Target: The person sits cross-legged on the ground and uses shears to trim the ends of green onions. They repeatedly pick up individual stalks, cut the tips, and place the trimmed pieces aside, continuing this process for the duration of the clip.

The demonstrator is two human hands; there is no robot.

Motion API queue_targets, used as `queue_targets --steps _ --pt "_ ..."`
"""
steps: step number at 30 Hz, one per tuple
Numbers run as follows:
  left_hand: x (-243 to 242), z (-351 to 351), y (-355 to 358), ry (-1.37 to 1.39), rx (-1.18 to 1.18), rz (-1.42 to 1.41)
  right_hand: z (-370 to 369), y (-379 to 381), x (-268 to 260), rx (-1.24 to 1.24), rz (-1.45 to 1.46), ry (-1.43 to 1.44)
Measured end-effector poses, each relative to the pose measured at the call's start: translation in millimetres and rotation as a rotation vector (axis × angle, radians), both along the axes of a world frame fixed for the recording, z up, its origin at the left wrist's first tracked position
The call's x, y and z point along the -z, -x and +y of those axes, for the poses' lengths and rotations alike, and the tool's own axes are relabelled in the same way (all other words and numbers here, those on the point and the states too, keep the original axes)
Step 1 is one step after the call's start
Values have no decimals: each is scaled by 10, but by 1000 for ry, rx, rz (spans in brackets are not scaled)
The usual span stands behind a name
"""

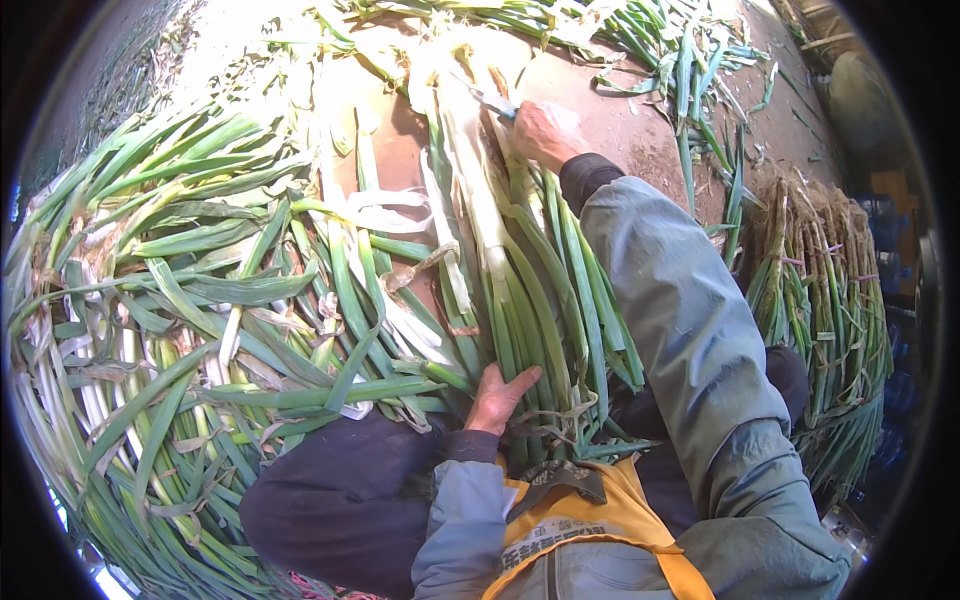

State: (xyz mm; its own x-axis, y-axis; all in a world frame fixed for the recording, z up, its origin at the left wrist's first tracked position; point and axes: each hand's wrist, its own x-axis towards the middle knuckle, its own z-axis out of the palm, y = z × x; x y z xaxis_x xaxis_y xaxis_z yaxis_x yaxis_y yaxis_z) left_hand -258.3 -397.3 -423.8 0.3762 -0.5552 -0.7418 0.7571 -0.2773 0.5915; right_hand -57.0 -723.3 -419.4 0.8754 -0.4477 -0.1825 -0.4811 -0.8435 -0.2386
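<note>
Before me lies a bunch of green onions with long white stalks, the roots pointing away from me. My left hand rests on the green leaves near my lap, thumb spread across them; its fingers are partly hidden, so its hold is unclear. My right hand is closed around the bluish handle of a knife near the root end, on the right side of the stalks. The blade points up and left, its tip lost in glare. A pale strip lies left of the bunch.
A large heap of green onions fills the left side. Loose leaves lie along the far edge. At the right stand tied bundles with brown roots. My bent knee is beside the heap.
</note>
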Motion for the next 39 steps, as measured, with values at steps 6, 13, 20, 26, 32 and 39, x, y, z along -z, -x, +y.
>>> queue_targets --steps 6,13,20,26,32,39 --pt "96 60 171 36 -1 114 -513 -238 41 116 -142 -262" --pt "98 89 87 77 24 48 43 266 -215 23 167 -135" --pt "187 140 117 -40 53 30 332 88 -498 -16 168 -142" --pt "59 78 47 29 -3 48 238 564 -266 64 155 -220" --pt "208 17 113 -85 -77 -93 693 2015 -386 112 213 -212" --pt "144 -87 62 -49 -189 -188 1523 2701 -843 108 215 -209"
